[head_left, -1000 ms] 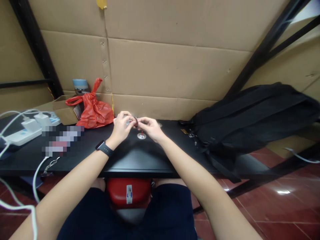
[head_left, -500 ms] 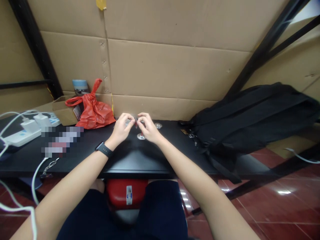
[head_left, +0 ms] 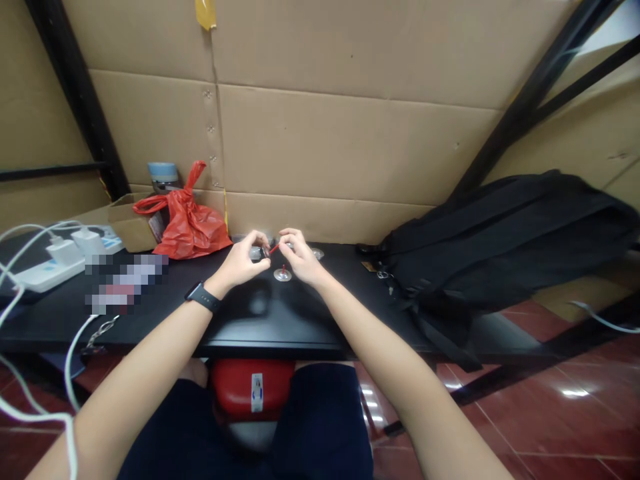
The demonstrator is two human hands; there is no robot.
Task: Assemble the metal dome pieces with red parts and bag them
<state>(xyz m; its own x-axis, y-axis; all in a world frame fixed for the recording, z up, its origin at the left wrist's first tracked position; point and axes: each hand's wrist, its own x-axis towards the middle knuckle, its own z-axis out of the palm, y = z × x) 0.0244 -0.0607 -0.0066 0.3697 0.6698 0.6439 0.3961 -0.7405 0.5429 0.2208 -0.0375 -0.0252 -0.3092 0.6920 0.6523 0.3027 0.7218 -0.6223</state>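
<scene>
A slim red stick (head_left: 275,248) slants in mid-air beside a small dark piece (head_left: 266,253).

The slim rod (head_left: 275,249) between the hands is bright red; the small disc (head_left: 266,253) at its end looks dark with a silvery glint. The disc-based piece (head_left: 283,275) on the counter (head_left: 310,317) is clear and silvery with a red stem. The counter is plain black, as are the smartwatch (head_left: 203,297) and backpack (head_left: 500,240). The tied plastic bag (head_left: 197,230) is glossy red, the stool (head_left: 233,387) red with a white label. The bottle lid (head_left: 163,171) is pale blue. Power strip (head_left: 37,279) and cables (head_left: 73,353) are white, the cardboard wall (head_left: 325,140) tan, the tape (head_left: 205,13) yellow, the shorts (head_left: 325,420) navy. Dark red floor tiles (head_left: 550,407) carry a grid of thin paler lines.
</scene>
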